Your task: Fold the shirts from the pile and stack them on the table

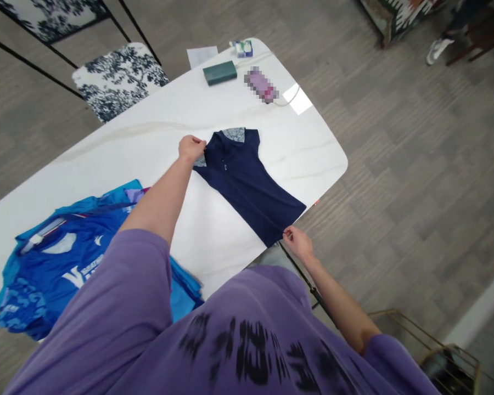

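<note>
A navy polo shirt (247, 184) with a patterned collar lies folded lengthwise on the white table (156, 142). My left hand (191, 148) is closed in a pinch on the shirt's shoulder, next to the collar. At the table's near edge my right hand (297, 241) pinches the shirt's bottom hem corner. The shirt is stretched between the two hands.
A pile of blue jerseys (66, 258) lies on the table's left part. At the far end sit a green case (219, 72), a small box (244, 49) and a blurred object (260, 85). A patterned chair (117, 77) stands behind the table. A wire basket (440, 351) stands on the floor at lower right.
</note>
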